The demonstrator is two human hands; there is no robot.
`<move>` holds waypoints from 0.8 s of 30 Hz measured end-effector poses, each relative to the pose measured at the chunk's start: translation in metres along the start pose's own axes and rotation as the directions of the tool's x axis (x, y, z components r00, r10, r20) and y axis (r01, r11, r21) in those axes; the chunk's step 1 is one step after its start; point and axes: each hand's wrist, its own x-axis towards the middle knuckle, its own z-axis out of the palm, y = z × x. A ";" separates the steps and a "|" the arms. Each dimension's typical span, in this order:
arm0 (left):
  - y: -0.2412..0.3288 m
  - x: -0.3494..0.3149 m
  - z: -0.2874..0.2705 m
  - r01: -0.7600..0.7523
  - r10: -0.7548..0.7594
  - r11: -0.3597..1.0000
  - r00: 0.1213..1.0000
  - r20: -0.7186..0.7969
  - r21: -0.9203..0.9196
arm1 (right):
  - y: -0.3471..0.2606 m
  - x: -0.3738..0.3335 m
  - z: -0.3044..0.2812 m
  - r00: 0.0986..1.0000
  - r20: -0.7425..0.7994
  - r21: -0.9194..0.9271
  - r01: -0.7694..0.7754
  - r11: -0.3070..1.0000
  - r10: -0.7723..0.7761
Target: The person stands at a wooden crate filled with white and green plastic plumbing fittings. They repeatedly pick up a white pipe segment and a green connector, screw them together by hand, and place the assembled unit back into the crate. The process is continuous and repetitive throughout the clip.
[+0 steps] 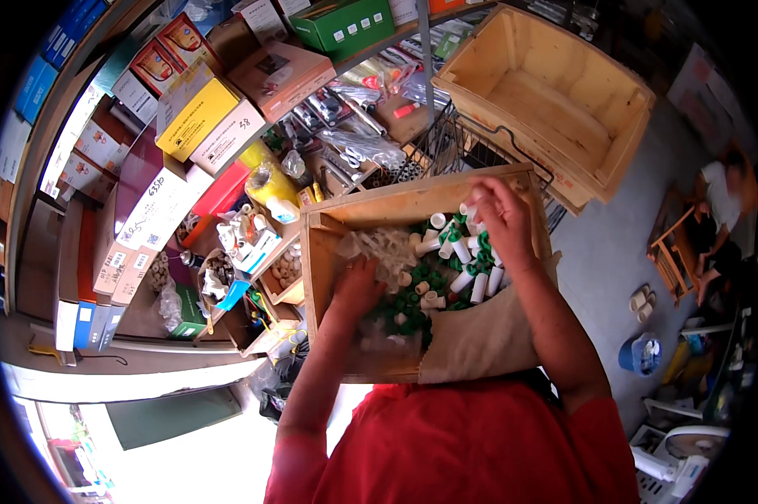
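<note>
- Two bare hands in a wooden box (315, 269) of green and white fittings (478, 287), seen from above; the box sits right in front of the red shirt (488, 445), and I can't tell if they touch.
- Left hand (359, 288) is kinda blurry, down at the left side by a crumpled clear plastic bag (387, 252). Fingertips are lost in the clutter, so can't tell what the grip is like.
- Right hand (503, 217) is higher, over the back right part of the pile, fingers curled down. A white fitting shows right at the fingertips, but held or just behind them? Can't tell.
- Brownish cloth (484, 336) lies over the front right corner and hides whatever's under it. Front left contents are smeared too.
- Edges: the back wall rises behind the pile, the left wall is close to the left hand, and the right forearm crosses the right side. The top is open between the hands.
- Crowded behind: wire basket (471, 153), big yellow tub (555, 105). Loaded shelves at left.
- Grey floor (601, 252) runs along the right, with a seated person (719, 202) well apart, and a fan (694, 445) near the dark lens rim.
</note>
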 end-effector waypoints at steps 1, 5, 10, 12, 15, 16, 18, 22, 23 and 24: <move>0.005 0.001 -0.005 0.001 -0.001 1.000 1.000 0.012 0.002 | -0.002 0.002 -0.002 0.999 -0.050 0.091 -0.011 0.996 0.015; 0.029 -0.012 -0.050 -0.055 0.049 0.996 0.996 0.080 0.070 | 0.015 -0.006 0.000 0.995 0.088 -0.136 0.061 0.989 -0.049; 0.044 -0.025 -0.075 -0.136 -0.024 0.897 0.935 0.355 0.421 | 0.005 -0.005 0.000 0.996 0.079 0.016 -0.036 0.999 0.035; 0.045 -0.032 -0.067 -0.185 -0.124 0.779 0.891 0.436 0.599 | 0.007 -0.005 0.002 0.994 0.107 -0.012 -0.029 0.999 0.031; 0.014 -0.040 -0.037 -0.358 0.147 0.688 0.921 0.361 0.631 | 0.004 -0.005 0.002 0.989 0.139 -0.031 -0.036 0.999 0.040; 0.012 -0.038 -0.036 -0.359 0.140 0.698 0.917 0.372 0.620 | 0.003 -0.005 0.004 0.988 0.150 -0.032 -0.041 0.999 0.046; 0.009 -0.027 -0.032 -0.359 0.127 0.716 0.910 0.395 0.598 | 0.003 -0.007 0.005 0.989 0.145 -0.032 -0.035 0.999 0.039; 0.014 -0.014 -0.037 -0.337 0.100 0.717 0.916 0.389 0.610 | 0.005 -0.007 0.005 0.990 0.134 -0.026 -0.032 0.999 0.035; 0.016 -0.012 -0.039 -0.340 0.089 0.712 0.911 0.402 0.614 | 0.005 -0.007 0.005 0.990 0.132 -0.024 -0.036 0.999 0.039; 0.016 -0.011 -0.040 -0.343 0.078 0.707 0.907 0.414 0.618 | 0.006 -0.007 0.005 0.989 0.142 -0.029 -0.038 0.999 0.042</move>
